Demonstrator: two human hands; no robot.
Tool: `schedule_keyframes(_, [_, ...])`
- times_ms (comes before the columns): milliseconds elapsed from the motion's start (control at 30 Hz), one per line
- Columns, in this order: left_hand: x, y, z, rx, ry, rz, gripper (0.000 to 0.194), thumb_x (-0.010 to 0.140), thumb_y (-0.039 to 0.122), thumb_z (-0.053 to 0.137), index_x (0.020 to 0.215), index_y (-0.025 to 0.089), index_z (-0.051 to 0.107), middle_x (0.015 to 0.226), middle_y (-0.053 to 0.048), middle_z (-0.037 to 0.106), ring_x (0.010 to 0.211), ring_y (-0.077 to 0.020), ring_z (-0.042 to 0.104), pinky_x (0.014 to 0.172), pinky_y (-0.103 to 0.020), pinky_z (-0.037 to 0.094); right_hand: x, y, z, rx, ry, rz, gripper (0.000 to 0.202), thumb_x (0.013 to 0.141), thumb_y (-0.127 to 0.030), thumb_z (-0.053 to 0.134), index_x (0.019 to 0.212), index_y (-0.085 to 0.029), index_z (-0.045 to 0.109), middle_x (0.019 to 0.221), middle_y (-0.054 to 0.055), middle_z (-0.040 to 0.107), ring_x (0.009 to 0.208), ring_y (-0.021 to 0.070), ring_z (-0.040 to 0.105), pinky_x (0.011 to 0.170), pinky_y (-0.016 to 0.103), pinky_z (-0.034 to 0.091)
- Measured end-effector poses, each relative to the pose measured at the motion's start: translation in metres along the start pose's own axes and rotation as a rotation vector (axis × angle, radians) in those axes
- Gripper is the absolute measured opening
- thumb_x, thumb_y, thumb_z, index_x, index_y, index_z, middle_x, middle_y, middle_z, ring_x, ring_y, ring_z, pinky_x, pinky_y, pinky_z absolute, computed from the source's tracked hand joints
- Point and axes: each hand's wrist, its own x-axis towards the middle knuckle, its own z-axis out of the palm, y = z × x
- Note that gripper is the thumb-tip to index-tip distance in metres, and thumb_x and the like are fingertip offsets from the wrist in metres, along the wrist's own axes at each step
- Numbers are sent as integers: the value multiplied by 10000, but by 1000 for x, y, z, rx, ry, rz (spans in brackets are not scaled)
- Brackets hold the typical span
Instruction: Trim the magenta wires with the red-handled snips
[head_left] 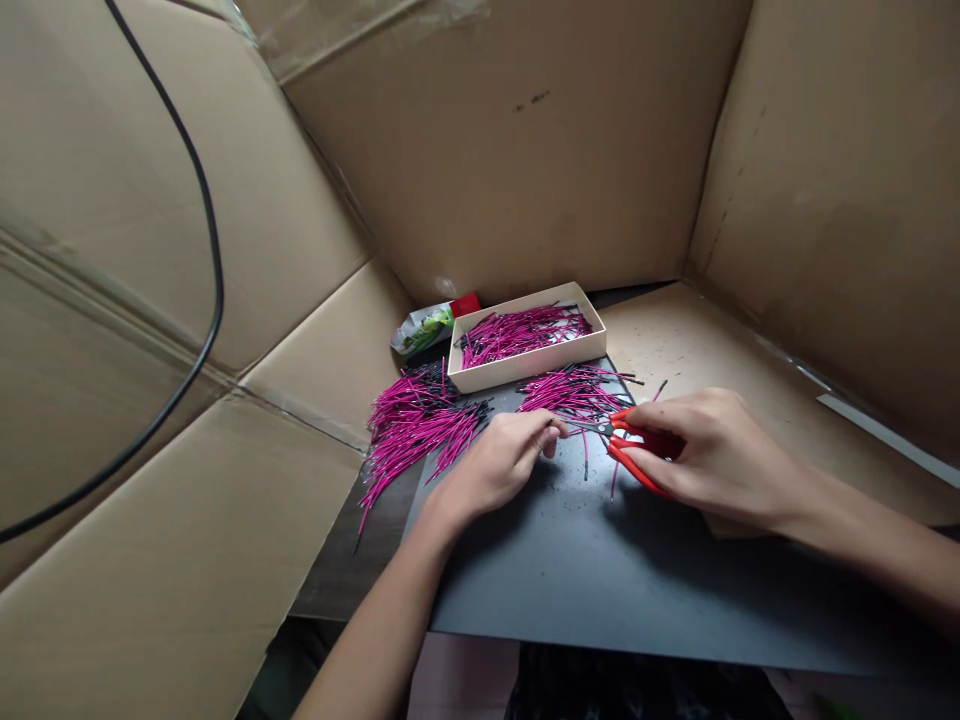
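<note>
Red-handled scissors (pixel 637 452) sit in my right hand (pixel 709 445), with the fingers wrapped round the handles. Their thin metal blades point left and reach the fingertips of my left hand (pixel 517 450). Those fingers are pinched together, and what they hold is too small and hidden to make out. Just beyond the blades lies a pile of magenta wires with dark ends (pixel 574 392). A few single wires are scattered under and beside the scissors. Left of my left hand spreads a larger heap of the same wires (pixel 412 425).
A cream open box (pixel 525 368) holding more wires stands behind the piles. A green-and-white packet (pixel 424 330) rests beside it. Small dark bits dot the grey mat (pixel 540 580). Cardboard walls (pixel 510 160) enclose the far side and both flanks. A black cable (pixel 214 250) hangs at left.
</note>
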Motion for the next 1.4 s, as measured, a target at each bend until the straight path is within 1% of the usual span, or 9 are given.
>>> schedule_keyframes(133, [-1,3,1,-56,12,-2,196,970,192,387,910,144,567,714,-5,579,620,-100,500,612,-218,387,1,-1,1,1,-6,9,225,829,-299,541,858,-174,725,583,17,622,509,121,504,526,273,341])
schedule_keyframes(233, [-2,5,0,-65,39,-36,157,953,213,439,895,143,567,696,5,567,605,-94,480,599,-214,378,1,-1,2,-1,-1,18,235,828,-308,541,874,-176,730,600,25,634,526,130,518,526,273,347])
schedule_keyframes(400, [-2,7,-2,-135,-12,-108,338,989,325,347,801,143,560,669,-5,558,600,-102,486,591,-218,385,0,-1,1,11,1,11,249,828,-313,540,892,-170,733,605,29,638,529,133,523,527,274,358])
schedule_keyframes(600, [-3,6,2,-295,-15,-181,281,985,311,333,957,153,563,732,-7,605,562,-88,489,549,-206,388,-1,0,1,9,25,8,246,828,-318,539,871,-172,732,606,30,637,526,131,520,522,273,355])
schedule_keyframes(700, [-3,4,4,-360,-18,-189,251,986,304,322,987,156,525,721,-7,611,525,-82,481,520,-201,384,0,0,2,0,24,8,242,828,-317,540,862,-174,732,597,29,631,528,133,518,523,274,352])
schedule_keyframes(867, [-4,2,7,-401,-8,-202,120,987,308,345,998,201,397,642,36,572,465,-77,440,480,-189,350,1,1,2,2,24,-13,234,827,-317,549,850,-166,726,586,25,620,513,124,498,522,272,344])
schedule_keyframes(933, [-5,3,7,-435,-2,-202,123,990,329,343,977,210,370,635,40,567,458,-75,434,468,-187,337,1,1,2,-1,16,-19,225,824,-316,555,819,-165,722,563,18,605,495,118,480,515,271,335])
schedule_keyframes(1133, [-7,4,8,-483,11,-187,205,990,394,347,921,204,380,642,27,575,479,-73,433,476,-195,336,0,1,3,1,34,-23,219,821,-305,565,856,-157,722,585,20,618,515,120,496,522,269,334])
schedule_keyframes(1400, [-7,5,8,-458,-25,-151,185,981,342,390,869,196,368,684,14,596,500,-69,452,490,-198,343,-1,0,3,47,32,-48,230,822,-296,554,889,-151,720,561,9,597,481,109,473,501,262,321])
